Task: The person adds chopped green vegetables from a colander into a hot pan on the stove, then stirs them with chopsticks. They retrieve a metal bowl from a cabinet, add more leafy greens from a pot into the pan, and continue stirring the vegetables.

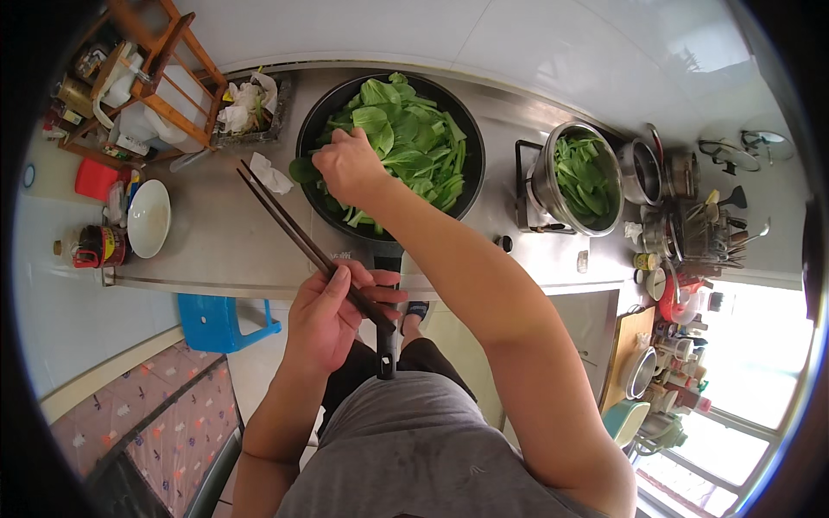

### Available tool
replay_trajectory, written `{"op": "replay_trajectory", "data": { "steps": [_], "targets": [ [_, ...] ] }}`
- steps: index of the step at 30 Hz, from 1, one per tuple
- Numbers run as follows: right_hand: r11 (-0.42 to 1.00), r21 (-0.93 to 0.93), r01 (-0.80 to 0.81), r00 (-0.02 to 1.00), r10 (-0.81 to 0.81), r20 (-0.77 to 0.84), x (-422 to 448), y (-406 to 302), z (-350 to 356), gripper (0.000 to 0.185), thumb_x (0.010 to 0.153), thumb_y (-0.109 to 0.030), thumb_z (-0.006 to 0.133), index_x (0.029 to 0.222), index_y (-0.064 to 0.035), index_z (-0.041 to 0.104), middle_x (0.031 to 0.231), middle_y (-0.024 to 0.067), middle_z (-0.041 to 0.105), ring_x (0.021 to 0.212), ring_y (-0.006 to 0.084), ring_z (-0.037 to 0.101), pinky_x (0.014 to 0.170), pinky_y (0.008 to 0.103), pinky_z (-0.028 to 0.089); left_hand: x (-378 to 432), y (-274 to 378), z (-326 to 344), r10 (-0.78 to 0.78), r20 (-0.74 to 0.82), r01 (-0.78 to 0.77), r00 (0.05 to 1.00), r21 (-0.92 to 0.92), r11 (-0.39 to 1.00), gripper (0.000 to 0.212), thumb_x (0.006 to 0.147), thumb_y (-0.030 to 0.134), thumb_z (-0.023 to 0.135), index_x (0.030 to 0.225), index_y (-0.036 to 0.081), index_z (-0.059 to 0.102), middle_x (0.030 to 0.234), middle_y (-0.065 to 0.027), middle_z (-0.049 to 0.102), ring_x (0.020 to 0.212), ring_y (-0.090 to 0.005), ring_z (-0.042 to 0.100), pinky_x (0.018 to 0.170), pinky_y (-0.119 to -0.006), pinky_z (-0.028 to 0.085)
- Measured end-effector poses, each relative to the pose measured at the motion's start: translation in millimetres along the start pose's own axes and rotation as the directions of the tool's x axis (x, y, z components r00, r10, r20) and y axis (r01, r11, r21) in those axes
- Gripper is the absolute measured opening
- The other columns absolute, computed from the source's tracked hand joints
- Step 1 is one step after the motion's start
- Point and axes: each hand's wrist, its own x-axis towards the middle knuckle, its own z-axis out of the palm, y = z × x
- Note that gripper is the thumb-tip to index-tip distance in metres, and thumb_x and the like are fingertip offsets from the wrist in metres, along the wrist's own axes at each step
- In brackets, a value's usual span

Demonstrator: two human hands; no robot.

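Observation:
A pair of dark brown chopsticks is held in my left hand, their tips pointing up and left over the counter. Beneath that hand runs the black handle of a large frying pan, which is heaped with raw leafy greens. My right hand reaches over the pan's left side with its fingers curled around some greens. One dark green leaf sticks out from under it past the pan's rim. What else that hand grips is hidden by its back.
Right of the pan, a steel bowl of cut greens stands on a gas burner. Steel pots and a utensil holder lie farther right. At left are crumpled tissue, a white bowl, a wooden rack and a blue stool.

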Motion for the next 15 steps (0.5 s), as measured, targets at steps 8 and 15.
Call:
{"op": "replay_trajectory", "data": {
  "steps": [8,15],
  "targets": [
    [0.603,0.771,-0.205,0.892,0.440,-0.107,-35.0,11.0,-60.2,0.026,0.076,-0.019,0.071,0.092,0.0011,0.068,0.078,0.0211,0.067,0.076,0.0375,0.066,0.070,0.0388,0.054,-0.1,-4.1,-4.6,0.030,-0.007,-0.030,1.000,0.035,0.999,0.027,0.102,0.027,0.042,0.099,0.003,0.054,0.110,-0.0230,0.064,0.094,-0.0384,0.068,0.074,-0.048,0.057],
    [0.667,0.543,-0.509,0.685,0.696,-0.213,-140.4,133.8,-80.0,0.040,0.076,-0.021,0.078,0.112,-0.0040,0.067,0.100,0.0130,0.069,0.081,0.0200,0.067,0.074,0.0323,0.054,-0.7,3.1,0.3,0.069,-0.054,-0.065,0.996,0.074,0.995,0.027,0.102,0.024,0.041,0.098,0.001,0.055,0.107,-0.0242,0.064,0.092,-0.0382,0.068,0.073,-0.047,0.057]
  ]
}}
